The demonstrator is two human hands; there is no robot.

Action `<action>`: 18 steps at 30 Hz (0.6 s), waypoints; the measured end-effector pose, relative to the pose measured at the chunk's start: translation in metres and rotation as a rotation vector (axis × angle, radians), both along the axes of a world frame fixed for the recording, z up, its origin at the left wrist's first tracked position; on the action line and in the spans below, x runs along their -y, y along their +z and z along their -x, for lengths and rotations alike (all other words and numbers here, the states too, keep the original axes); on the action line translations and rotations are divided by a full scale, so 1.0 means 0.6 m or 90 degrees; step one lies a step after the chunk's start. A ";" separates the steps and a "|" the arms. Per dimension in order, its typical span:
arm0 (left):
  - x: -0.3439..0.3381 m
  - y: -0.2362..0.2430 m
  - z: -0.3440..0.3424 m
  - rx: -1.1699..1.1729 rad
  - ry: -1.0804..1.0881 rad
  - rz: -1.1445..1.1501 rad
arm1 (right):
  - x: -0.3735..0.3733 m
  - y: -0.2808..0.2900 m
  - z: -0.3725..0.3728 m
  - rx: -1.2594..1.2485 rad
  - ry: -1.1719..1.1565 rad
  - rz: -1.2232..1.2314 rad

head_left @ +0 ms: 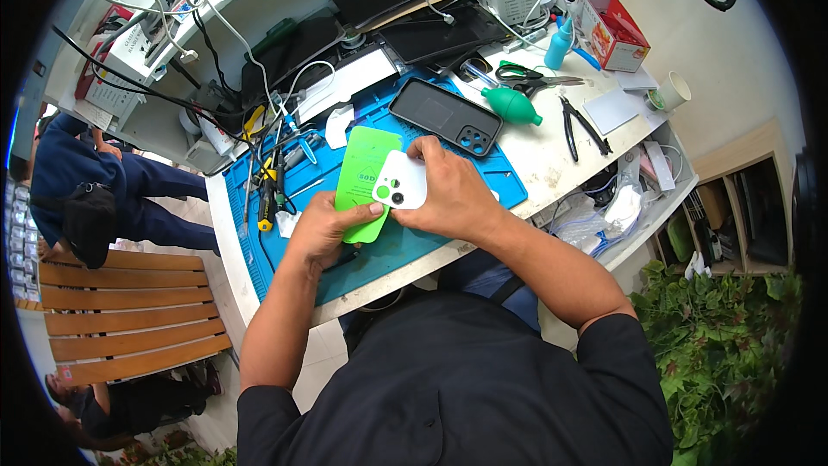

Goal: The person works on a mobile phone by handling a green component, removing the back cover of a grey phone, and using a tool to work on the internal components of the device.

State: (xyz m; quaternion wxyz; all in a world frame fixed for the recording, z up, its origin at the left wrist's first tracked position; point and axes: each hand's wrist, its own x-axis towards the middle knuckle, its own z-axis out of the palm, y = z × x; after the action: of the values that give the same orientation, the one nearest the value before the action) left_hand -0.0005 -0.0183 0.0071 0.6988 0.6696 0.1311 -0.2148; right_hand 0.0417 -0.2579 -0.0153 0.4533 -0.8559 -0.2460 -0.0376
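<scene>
At the centre of the frame, the right hand (453, 194) pinches a white panel (412, 179) by its right side. The panel is smooth and pale, with rounded corners and a cluster of round spots at its left end, some green, one dark. It overlaps a bright green card (364, 168), a tall sheet with darker print, gripped near its lower end by the left hand (321, 231). Both are above the blue mat (345, 280) on the tabletop (561, 160).

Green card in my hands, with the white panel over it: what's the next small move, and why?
Perhaps draw the white panel rightward off the green card: the panel overlaps the card, the left hand grips the card and the right hand the panel.
</scene>
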 end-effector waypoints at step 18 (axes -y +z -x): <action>0.021 -0.001 0.007 0.036 0.053 0.011 | 0.001 0.004 0.002 0.016 -0.030 -0.024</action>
State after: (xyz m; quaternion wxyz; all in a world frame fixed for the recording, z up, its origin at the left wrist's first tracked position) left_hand -0.0046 -0.0307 0.0064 0.7164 0.6633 0.1372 -0.1673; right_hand 0.0403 -0.2587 -0.0127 0.4652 -0.8522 -0.2308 -0.0639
